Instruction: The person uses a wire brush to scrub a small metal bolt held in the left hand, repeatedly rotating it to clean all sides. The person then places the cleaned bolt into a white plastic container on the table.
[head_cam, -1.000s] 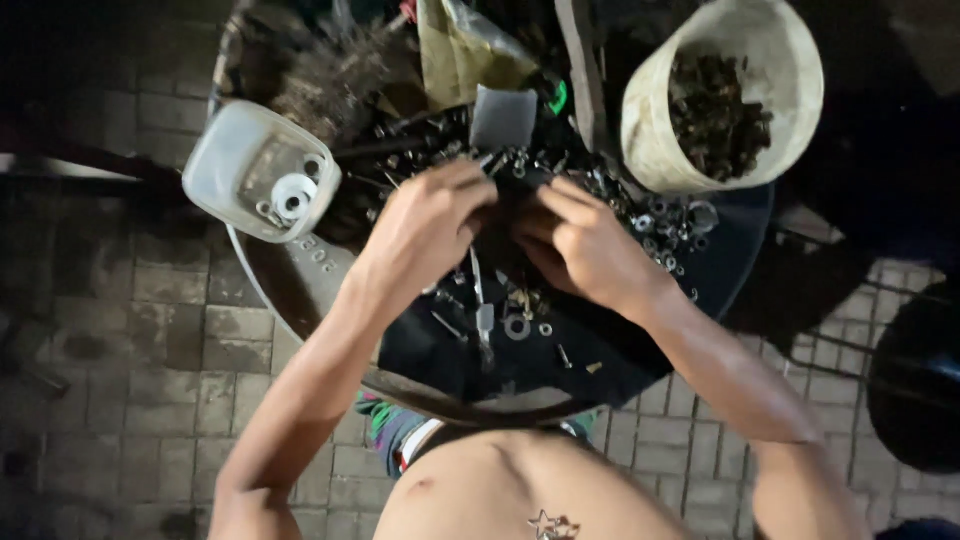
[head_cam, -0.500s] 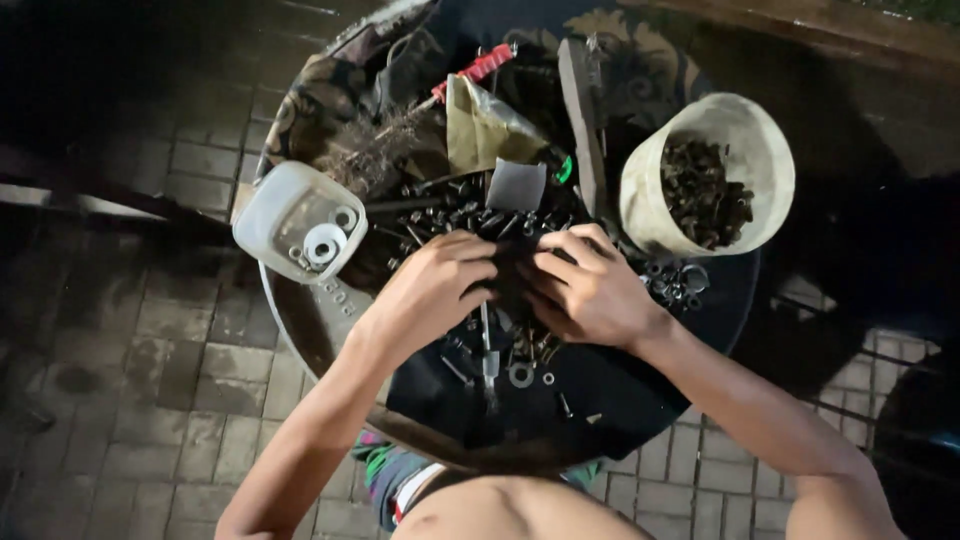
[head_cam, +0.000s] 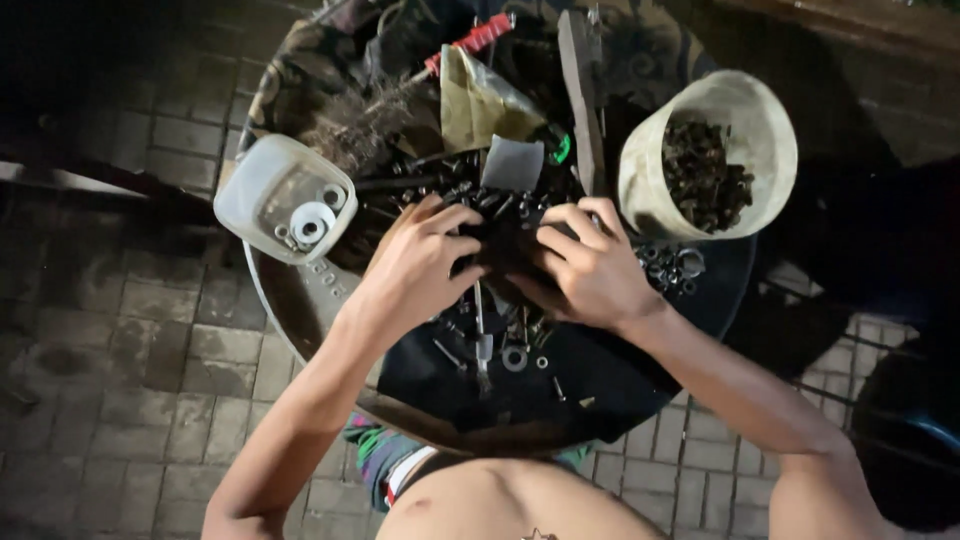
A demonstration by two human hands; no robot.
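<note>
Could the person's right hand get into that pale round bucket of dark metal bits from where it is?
Probably yes: the right hand lies just beside the pale bucket, whose top is open, with nothing between them.

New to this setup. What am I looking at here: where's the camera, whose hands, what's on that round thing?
There is no machine: a person works with two bare hands, and the single camera sits on their head, looking straight down. The left hand and right hand meet over a heap of dark bolts and nuts on a round black tray, fingers dug into the heap; what exactly they pinch is too dark to tell. On the tray's left rim sits a clear plastic tub with white washers. At the right, a pale bucket holds more dark hardware. A red-handled tool and a wooden stick lie at the far side. Below is brick paving.
</note>
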